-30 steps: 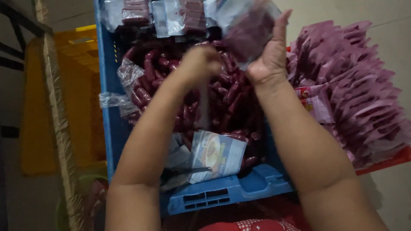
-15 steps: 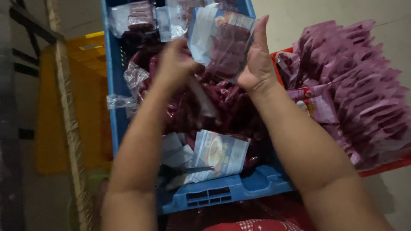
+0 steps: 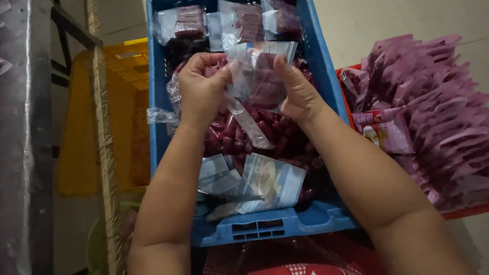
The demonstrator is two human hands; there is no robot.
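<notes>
My left hand (image 3: pixel 202 87) and my right hand (image 3: pixel 298 91) both grip a clear plastic pouch (image 3: pixel 260 74) filled with dark red sausages, held above a blue plastic crate (image 3: pixel 265 229). The left hand pinches the pouch's left edge, the right holds its right side with the thumb up. Loose dark red sausages (image 3: pixel 254 132) fill the crate below the hands. Several empty printed pouches (image 3: pixel 265 183) lie at the crate's near end. Filled pouches (image 3: pixel 188 23) lie at its far end.
A red tray (image 3: pixel 458 211) at the right holds a big pile of pink filled packets (image 3: pixel 433 117). A yellow crate (image 3: pixel 122 102) stands left of the blue one, behind a taped wooden post (image 3: pixel 104 147). A metal surface (image 3: pixel 20 153) runs down the far left.
The right hand brought the pouch down and toward the middle, and my left hand rose from the sausages and took hold of its left edge. The view shifted slightly.
</notes>
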